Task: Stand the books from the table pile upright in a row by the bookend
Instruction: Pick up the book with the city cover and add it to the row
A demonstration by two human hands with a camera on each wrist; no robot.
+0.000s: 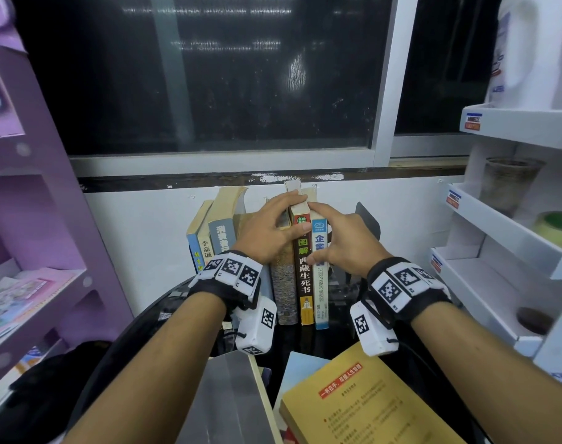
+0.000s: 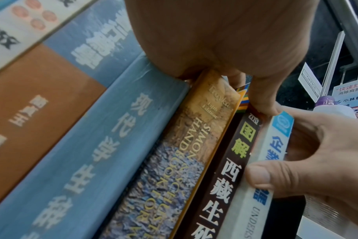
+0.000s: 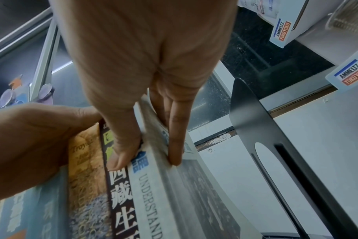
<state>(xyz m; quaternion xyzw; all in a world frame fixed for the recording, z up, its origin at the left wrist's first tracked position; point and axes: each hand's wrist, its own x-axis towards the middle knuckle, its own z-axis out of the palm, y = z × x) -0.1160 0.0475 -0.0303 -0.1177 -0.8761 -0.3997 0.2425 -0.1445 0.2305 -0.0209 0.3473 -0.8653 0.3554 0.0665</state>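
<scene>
Both hands settling the newest books into the upright row beside the bookend.

The right hand (image 1: pixel 339 240) pinches the thin white-and-blue paperback (image 1: pixel 320 277), thumb on its spine and fingers (image 3: pixel 175 145) on the cover facing the black sheet-metal bookend (image 3: pixel 276 137); the left hand (image 1: pixel 267 230) curls over the top of the dark brown book with the yellow foot (image 1: pixel 303 270), thumb (image 2: pixel 262 98) at its upper spine. Both books stand upright at the right end of the row, which sits at the back edge of the dark glossy table (image 1: pixel 324 339), the bookend near but apart. Judging by that gap, next comes sliding the row flush to the bookend, then fetching the yellow paperback (image 1: pixel 366 408) from the front-edge pile. Behind: a white wall under a dark window (image 1: pixel 209 75), lilac shelves (image 1: pixel 49 219) left, white shelves (image 1: pixel 504 232) right.
</scene>
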